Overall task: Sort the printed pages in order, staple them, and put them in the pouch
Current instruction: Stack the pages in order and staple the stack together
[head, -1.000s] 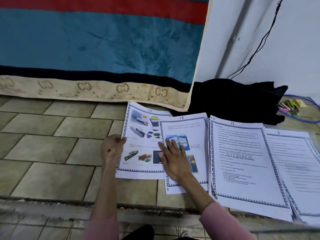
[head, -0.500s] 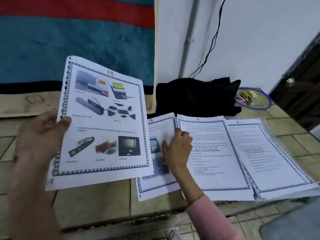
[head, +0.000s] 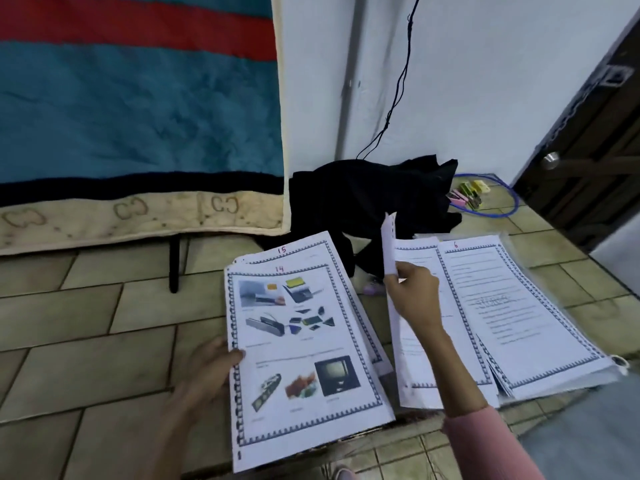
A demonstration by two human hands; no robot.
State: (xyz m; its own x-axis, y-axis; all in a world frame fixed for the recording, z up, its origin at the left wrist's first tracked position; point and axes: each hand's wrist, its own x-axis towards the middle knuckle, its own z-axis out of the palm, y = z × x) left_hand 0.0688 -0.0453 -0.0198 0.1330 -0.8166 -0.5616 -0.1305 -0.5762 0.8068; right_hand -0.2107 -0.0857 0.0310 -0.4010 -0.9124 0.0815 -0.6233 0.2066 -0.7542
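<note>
Page 14 [head: 304, 344] has come down out of the air since half a second ago and now lies on top of page 15 [head: 294, 251], lower centre of the frame, with only the top strip of 15 showing above it. Your left hand [head: 211, 368] grips 14 at its left edge, thumb over the border, fingers underneath. That's thin paper: light, floppy, quick to crease, and slick sheet on sheet, so hold by the margin as you are and square the edges before you let go.

Just right of it, your right hand [head: 412, 296] has left page 15 and now pinches a sheet [head: 389, 244] by its left edge, lifting it so it stands nearly edge-on to the camera; its number can't be read from here. A sheet raised by one edge will droop and curl, so I'd support it low on the side rather than at a corner.

Right again, the page 6 pile [head: 502, 306] lies fanned on the tile floor [head: 86, 323], loose edges splayed at its near corner; it looks ready to slide if nudged.

Further back, a black cloth [head: 367, 195] is heaped against the wall, small coloured items [head: 467, 195] beside it, too small to name. No stapler or pouch that I can identify. Sorting looks well short of finished.
</note>
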